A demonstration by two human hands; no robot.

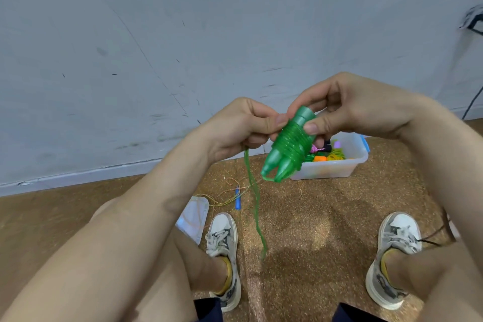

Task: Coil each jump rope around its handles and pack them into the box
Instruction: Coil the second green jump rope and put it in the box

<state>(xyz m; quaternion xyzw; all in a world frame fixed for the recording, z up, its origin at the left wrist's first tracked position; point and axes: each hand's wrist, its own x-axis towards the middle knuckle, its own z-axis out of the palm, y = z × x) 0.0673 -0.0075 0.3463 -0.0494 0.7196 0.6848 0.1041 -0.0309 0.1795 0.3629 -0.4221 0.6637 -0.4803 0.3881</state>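
The green jump rope point(287, 149) is held up in front of the person, between both hands, above the cork-coloured floor point(313, 217). Its two handles lie side by side, tilted with their tapered ends pointing down and to the left, and turns of cord are wound tightly around their middle. The right hand point(352, 107) grasps the upper end of the bundle, thumb pressed on the coil and fingers curled behind it. The left hand point(235, 128) is clenched at the bundle's left side, thumb tip against the coil; it seems to pinch the cord, though the fingers hide the exact grip. From under that hand the loose tail point(254, 198) hangs down between the shoes point(222, 240). The clear box point(337, 170) sits on the floor by the wall, just behind the bundle, with coloured ropes inside. A multicoloured rope with a blue handle point(237, 198) lies loose on the floor, left of the box.
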